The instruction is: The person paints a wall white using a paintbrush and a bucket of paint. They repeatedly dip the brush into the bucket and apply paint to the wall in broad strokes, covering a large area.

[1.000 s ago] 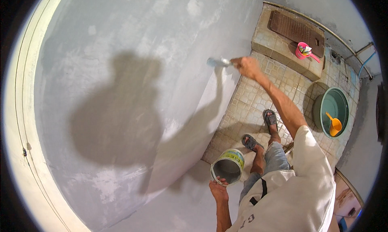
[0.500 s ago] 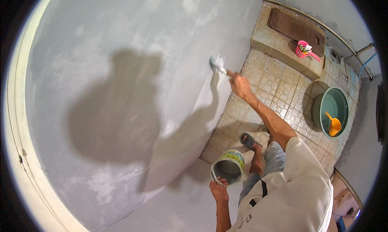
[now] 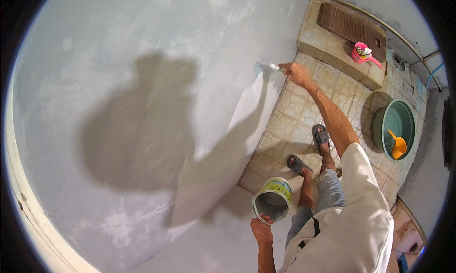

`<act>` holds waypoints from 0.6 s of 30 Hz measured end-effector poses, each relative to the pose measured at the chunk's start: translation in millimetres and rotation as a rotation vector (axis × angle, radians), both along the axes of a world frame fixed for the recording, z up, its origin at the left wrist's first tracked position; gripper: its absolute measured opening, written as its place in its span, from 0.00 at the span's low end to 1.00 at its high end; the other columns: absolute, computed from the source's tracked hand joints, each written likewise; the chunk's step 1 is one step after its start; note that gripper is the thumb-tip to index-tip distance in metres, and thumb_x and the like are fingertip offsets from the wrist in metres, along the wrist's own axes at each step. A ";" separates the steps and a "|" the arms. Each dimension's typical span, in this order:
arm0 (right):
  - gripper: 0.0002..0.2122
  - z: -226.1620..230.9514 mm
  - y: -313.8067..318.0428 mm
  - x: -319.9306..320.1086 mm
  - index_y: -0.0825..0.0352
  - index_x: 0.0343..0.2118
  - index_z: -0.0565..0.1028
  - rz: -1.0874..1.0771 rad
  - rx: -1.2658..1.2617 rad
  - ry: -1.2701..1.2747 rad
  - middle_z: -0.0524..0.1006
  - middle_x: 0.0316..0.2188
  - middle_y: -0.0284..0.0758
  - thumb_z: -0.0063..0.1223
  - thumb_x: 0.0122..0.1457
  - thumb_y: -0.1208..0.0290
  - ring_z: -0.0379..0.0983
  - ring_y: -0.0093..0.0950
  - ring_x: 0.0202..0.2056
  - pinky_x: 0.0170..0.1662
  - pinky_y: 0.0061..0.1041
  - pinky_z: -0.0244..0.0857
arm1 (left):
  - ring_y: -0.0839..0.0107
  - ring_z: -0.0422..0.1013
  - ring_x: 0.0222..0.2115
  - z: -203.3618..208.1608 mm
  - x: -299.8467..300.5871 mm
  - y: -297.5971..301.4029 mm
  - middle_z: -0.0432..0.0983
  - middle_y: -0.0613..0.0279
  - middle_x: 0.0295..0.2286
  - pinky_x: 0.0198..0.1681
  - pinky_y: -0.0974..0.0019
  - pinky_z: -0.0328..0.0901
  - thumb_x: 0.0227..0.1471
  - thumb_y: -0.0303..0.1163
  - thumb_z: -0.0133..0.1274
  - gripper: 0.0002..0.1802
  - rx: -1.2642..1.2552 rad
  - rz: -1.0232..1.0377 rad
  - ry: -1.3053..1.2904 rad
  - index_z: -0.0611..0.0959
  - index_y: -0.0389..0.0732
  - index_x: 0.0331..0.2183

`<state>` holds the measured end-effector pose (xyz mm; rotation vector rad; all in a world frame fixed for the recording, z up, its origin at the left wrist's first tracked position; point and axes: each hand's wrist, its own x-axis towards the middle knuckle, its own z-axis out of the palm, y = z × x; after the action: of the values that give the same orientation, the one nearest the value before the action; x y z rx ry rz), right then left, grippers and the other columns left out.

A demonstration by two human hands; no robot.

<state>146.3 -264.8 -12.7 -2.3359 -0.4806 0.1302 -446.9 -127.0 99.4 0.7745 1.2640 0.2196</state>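
My right hand (image 3: 298, 74) is closed round the handle of a paintbrush (image 3: 270, 67), its bristles against the grey wall (image 3: 228, 45). Wet-looking pale paint (image 3: 254, 99) spreads below the brush, down toward the floor edge. In my left hand (image 3: 262, 229) is a small bucket (image 3: 277, 187) with a yellow-green label, gripped at the rim and tilted so that its mouth shows. Grey material coats the inside; how much paint it holds I cannot tell. Shadows of my head and arm fall across the wall.
Tiles cover the floor (image 3: 327, 99) under my sandalled feet. On a raised tiled ledge (image 3: 327, 49) lie a brown ridged washboard (image 3: 349, 28) and a pink dipper (image 3: 359, 54) with small packets. To the right stands a green basin (image 3: 382, 130) with an orange dipper (image 3: 398, 147) inside.
The brush and my right hand have moved right and slightly up along the wall. My right foot has come into view beside the left. The bucket stays in my left hand.
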 end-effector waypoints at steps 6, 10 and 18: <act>0.21 0.4 13.5 -14.7 0.58 0.57 0.74 -0.249 -0.007 0.048 0.79 0.42 0.51 0.51 0.58 0.74 0.78 0.49 0.42 0.43 0.46 0.72 | 0.62 0.74 0.33 -3.8 -3.5 4.3 0.78 0.57 0.31 0.38 0.55 0.68 0.68 0.50 0.34 0.26 -0.002 -0.011 0.023 0.75 0.38 0.41; 0.23 -13.8 67.8 -77.1 0.61 0.59 0.70 -0.235 0.089 0.010 0.77 0.41 0.52 0.50 0.59 0.77 0.77 0.49 0.39 0.41 0.44 0.73 | 0.61 0.74 0.33 -3.8 -2.1 6.5 0.78 0.57 0.32 0.38 0.55 0.68 0.68 0.50 0.35 0.25 -0.011 -0.039 -0.008 0.75 0.38 0.41; 0.22 28.6 46.8 -134.9 0.54 0.57 0.74 0.197 -0.014 0.078 0.79 0.38 0.43 0.53 0.58 0.76 0.79 0.43 0.38 0.40 0.42 0.74 | 0.62 0.74 0.33 -4.3 2.8 4.0 0.77 0.58 0.31 0.38 0.57 0.67 0.67 0.50 0.35 0.25 -0.015 -0.025 0.001 0.75 0.38 0.41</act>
<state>11.4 -218.1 15.8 -2.2841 -0.6720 0.3178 -444.1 -123.1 95.1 0.7774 1.2552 0.1896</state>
